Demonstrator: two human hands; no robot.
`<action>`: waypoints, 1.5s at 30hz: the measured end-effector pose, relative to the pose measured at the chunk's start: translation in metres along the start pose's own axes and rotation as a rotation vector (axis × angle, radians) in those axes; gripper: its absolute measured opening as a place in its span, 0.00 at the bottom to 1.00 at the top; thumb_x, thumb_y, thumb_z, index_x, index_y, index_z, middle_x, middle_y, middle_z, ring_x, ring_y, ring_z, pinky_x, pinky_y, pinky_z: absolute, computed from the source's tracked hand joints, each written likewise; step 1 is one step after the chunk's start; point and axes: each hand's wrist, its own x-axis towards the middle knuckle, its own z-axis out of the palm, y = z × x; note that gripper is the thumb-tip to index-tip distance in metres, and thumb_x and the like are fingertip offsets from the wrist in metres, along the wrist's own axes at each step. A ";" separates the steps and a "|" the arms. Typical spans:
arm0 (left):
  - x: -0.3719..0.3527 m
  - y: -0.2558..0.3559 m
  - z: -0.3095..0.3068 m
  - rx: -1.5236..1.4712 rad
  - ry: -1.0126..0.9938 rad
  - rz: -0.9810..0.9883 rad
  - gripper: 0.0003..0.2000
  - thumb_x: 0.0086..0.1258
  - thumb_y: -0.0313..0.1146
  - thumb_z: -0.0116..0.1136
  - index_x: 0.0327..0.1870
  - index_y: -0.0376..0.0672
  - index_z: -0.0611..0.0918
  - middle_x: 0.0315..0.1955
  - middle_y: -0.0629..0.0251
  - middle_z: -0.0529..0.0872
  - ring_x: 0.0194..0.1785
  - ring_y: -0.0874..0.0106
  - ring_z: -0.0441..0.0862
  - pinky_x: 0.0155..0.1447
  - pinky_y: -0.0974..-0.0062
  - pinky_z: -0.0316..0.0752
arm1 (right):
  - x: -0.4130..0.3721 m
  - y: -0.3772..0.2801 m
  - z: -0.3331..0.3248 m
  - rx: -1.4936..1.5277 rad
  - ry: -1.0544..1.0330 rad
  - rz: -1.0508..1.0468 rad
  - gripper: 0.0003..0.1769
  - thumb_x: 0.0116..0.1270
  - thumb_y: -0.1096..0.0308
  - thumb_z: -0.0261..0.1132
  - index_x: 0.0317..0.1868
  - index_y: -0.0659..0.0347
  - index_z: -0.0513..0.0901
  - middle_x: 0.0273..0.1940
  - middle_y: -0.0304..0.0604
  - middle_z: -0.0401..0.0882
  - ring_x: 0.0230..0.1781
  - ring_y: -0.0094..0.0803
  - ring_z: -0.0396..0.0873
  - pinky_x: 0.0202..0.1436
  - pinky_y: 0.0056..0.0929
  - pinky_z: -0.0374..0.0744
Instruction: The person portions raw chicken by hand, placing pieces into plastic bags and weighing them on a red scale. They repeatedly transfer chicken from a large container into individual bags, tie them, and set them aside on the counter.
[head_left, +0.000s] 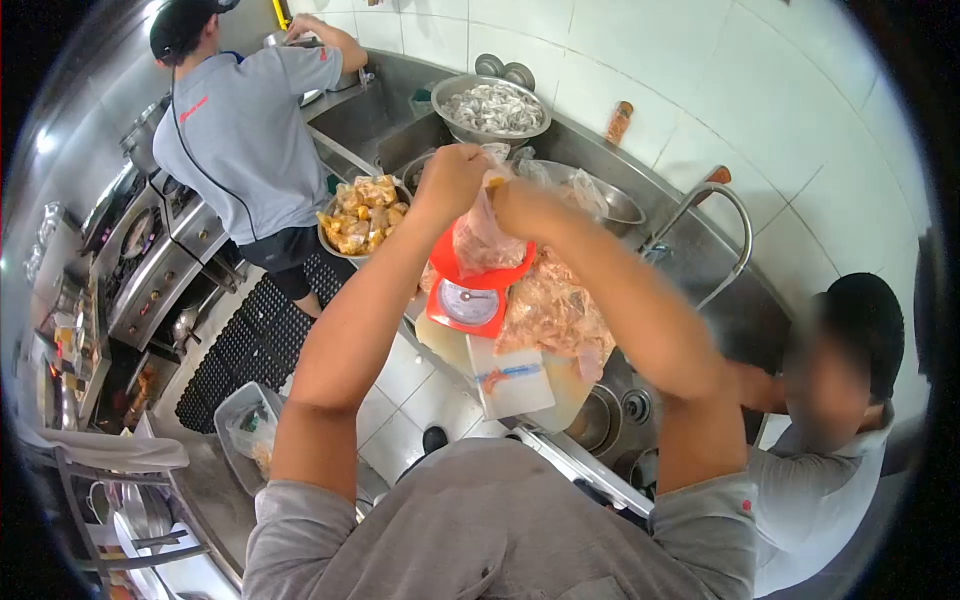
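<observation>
A clear plastic bag (pixel 482 240) of pale pinkish food stands over the red pan of a red dial scale (pixel 467 303). My left hand (pixel 458 176) is closed on the gathered top of the bag, and my right hand (pixel 517 205) is closed at the same top, just beside it. Right of the scale, a heap of pale orange raw meat (pixel 558 305) lies on a board. In front of the scale is a white box (pixel 510 378) with a blue pen-like item on it.
Bagged yellow pieces fill a bowl (pixel 364 216) left of the scale. Behind is a colander-like bowl (pixel 491 108) of grey pieces. A curved faucet (pixel 745 225) rises at right. One co-worker (pixel 240 140) stands at the back left, another (pixel 825 480) at the right.
</observation>
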 end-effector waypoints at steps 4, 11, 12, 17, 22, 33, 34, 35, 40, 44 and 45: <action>0.016 0.011 -0.010 -0.139 -0.001 -0.231 0.10 0.61 0.33 0.53 0.33 0.38 0.84 0.20 0.59 0.81 0.22 0.70 0.76 0.28 0.72 0.70 | 0.028 0.029 -0.035 -0.071 -0.139 -0.169 0.11 0.59 0.66 0.54 0.36 0.59 0.83 0.34 0.53 0.81 0.33 0.44 0.81 0.37 0.39 0.77; 0.034 0.017 -0.028 -0.200 -0.075 -0.388 0.11 0.62 0.36 0.55 0.33 0.36 0.84 0.15 0.61 0.78 0.17 0.72 0.74 0.24 0.73 0.70 | 0.008 0.025 -0.077 0.276 -0.132 0.012 0.16 0.61 0.54 0.58 0.32 0.60 0.80 0.30 0.47 0.80 0.28 0.37 0.78 0.35 0.38 0.75; 0.035 0.015 -0.030 -0.221 -0.077 -0.389 0.11 0.62 0.36 0.55 0.34 0.36 0.84 0.15 0.61 0.78 0.17 0.73 0.73 0.24 0.73 0.70 | 0.002 0.025 -0.079 0.380 -0.139 0.053 0.18 0.61 0.52 0.59 0.31 0.61 0.80 0.30 0.46 0.80 0.28 0.36 0.78 0.35 0.37 0.74; 0.034 0.010 -0.032 -0.222 -0.123 -0.395 0.12 0.61 0.37 0.56 0.34 0.37 0.83 0.16 0.64 0.77 0.16 0.74 0.72 0.22 0.76 0.69 | -0.021 0.043 -0.066 0.264 0.146 -0.206 0.15 0.63 0.54 0.62 0.40 0.57 0.80 0.31 0.42 0.80 0.32 0.32 0.78 0.37 0.31 0.75; 0.030 0.009 -0.033 -0.233 -0.194 -0.334 0.11 0.65 0.39 0.57 0.35 0.39 0.81 0.13 0.74 0.71 0.15 0.82 0.66 0.18 0.83 0.60 | -0.059 0.048 -0.060 0.412 0.363 -0.111 0.12 0.65 0.61 0.61 0.46 0.56 0.79 0.35 0.37 0.81 0.34 0.28 0.77 0.38 0.27 0.75; 0.019 0.031 -0.041 0.039 -0.196 -0.350 0.24 0.62 0.54 0.55 0.44 0.39 0.81 0.18 0.69 0.77 0.18 0.77 0.75 0.23 0.80 0.70 | -0.117 0.092 -0.028 0.567 0.330 0.016 0.11 0.66 0.63 0.58 0.44 0.58 0.80 0.31 0.35 0.78 0.33 0.21 0.75 0.39 0.21 0.74; 0.018 0.034 -0.041 0.066 -0.193 -0.356 0.25 0.62 0.55 0.54 0.44 0.38 0.81 0.19 0.68 0.78 0.18 0.77 0.76 0.23 0.80 0.71 | -0.119 0.095 -0.025 0.591 0.322 0.021 0.11 0.66 0.63 0.58 0.44 0.58 0.80 0.31 0.34 0.78 0.33 0.21 0.75 0.38 0.21 0.74; 0.019 0.033 -0.041 0.078 -0.205 -0.353 0.26 0.62 0.56 0.54 0.44 0.38 0.81 0.20 0.67 0.78 0.18 0.77 0.76 0.24 0.80 0.71 | -0.121 0.094 -0.023 0.610 0.309 0.033 0.10 0.65 0.64 0.59 0.43 0.58 0.80 0.31 0.35 0.79 0.33 0.21 0.76 0.38 0.22 0.74; 0.017 0.025 -0.039 0.072 -0.227 -0.355 0.28 0.62 0.58 0.53 0.42 0.36 0.81 0.21 0.64 0.79 0.19 0.75 0.78 0.25 0.79 0.73 | -0.137 0.066 0.030 0.583 0.137 -0.184 0.09 0.62 0.64 0.62 0.39 0.58 0.81 0.32 0.40 0.81 0.33 0.26 0.79 0.38 0.26 0.76; 0.016 0.017 -0.031 0.091 -0.205 -0.264 0.26 0.65 0.58 0.49 0.42 0.41 0.81 0.17 0.69 0.76 0.18 0.80 0.75 0.19 0.82 0.67 | -0.149 0.006 0.135 0.546 -0.162 -0.280 0.13 0.58 0.55 0.63 0.33 0.57 0.82 0.34 0.43 0.81 0.35 0.39 0.80 0.37 0.37 0.77; 0.017 0.020 -0.031 0.089 -0.213 -0.283 0.26 0.65 0.58 0.49 0.43 0.41 0.80 0.18 0.69 0.76 0.18 0.80 0.75 0.20 0.83 0.67 | -0.154 -0.008 0.157 0.469 -0.063 -0.271 0.12 0.58 0.56 0.62 0.33 0.57 0.81 0.35 0.45 0.80 0.37 0.41 0.80 0.37 0.38 0.77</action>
